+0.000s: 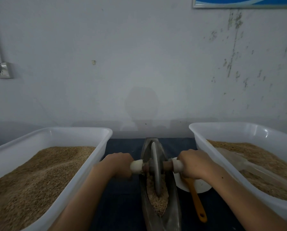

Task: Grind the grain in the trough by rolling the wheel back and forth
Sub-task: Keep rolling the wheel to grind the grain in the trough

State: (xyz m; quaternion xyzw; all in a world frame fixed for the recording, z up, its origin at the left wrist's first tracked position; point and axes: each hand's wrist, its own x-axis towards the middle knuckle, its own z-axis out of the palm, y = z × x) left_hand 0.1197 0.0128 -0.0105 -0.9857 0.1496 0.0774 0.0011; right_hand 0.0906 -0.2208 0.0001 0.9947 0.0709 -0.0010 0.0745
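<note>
Fingers [122, 170] of the left hand [118, 164] are curled round the pale end of the axle [137, 166], and the right hand [193, 163] grips the pale end on the other side the same way. Both hold tight, knuckles up.

Between the two hands stands the wheel [156, 167]. It is a thin grey disc, upright, sitting down in the trough [173, 202]. That trough is long and narrow, shaped like a little boat, and it lies on the dark worktop [122, 202] pointing away from the person. Grain [157, 200] fills the near part of it, right under the wheel's rim and just in front.

I think the wheel is heavy and hard. It looks like metal or stone, so its own weight should do most of the crushing. The two ends of the axle are the right places to hold, one hand each side, so the disc stays straight. If one hand pushes harder, the wheel may lean and scrape the trough wall. The grain is loose and light, so a fast roll could flick some out over the edge.

A white tub [44, 135] of grain sits at the left, and another tub [239, 129] at the right. An orange brush handle [196, 201] lies on a white dish [201, 186] just beside the trough.
</note>
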